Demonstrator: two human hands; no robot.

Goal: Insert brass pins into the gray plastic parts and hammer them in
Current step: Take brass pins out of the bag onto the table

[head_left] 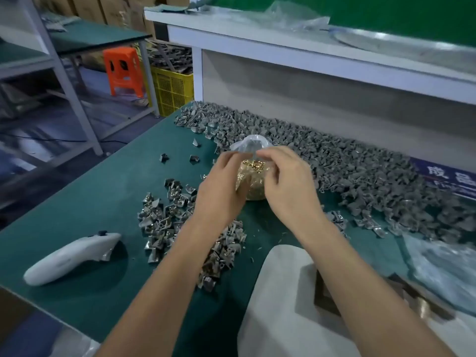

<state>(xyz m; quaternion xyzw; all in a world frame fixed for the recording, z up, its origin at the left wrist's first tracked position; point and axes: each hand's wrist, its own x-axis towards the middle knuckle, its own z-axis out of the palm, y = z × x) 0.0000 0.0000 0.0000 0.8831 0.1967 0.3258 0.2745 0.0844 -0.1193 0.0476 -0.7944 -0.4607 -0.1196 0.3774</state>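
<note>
A clear plastic bag (pixel 253 144) full of brass pins (pixel 253 164) stands on the green table (pixel 85 202) in the middle of the view. My left hand (pixel 221 191) grips the bag's left side and my right hand (pixel 286 186) pinches its top edge on the right. A long heap of gray plastic parts (pixel 360 173) lies behind and to the right of the bag. A smaller pile of gray parts (pixel 164 217), some showing brass, lies in front of my left hand and under my left forearm. No hammer is visible.
A white handheld controller (pixel 69 256) lies at the front left of the table. A white pad (pixel 280 300) with a dark block (pixel 324 295) sits at the front right, crumpled plastic (pixel 443 269) beyond it. An orange stool (pixel 123 70) and a yellow crate (pixel 172 88) stand past the table's left edge.
</note>
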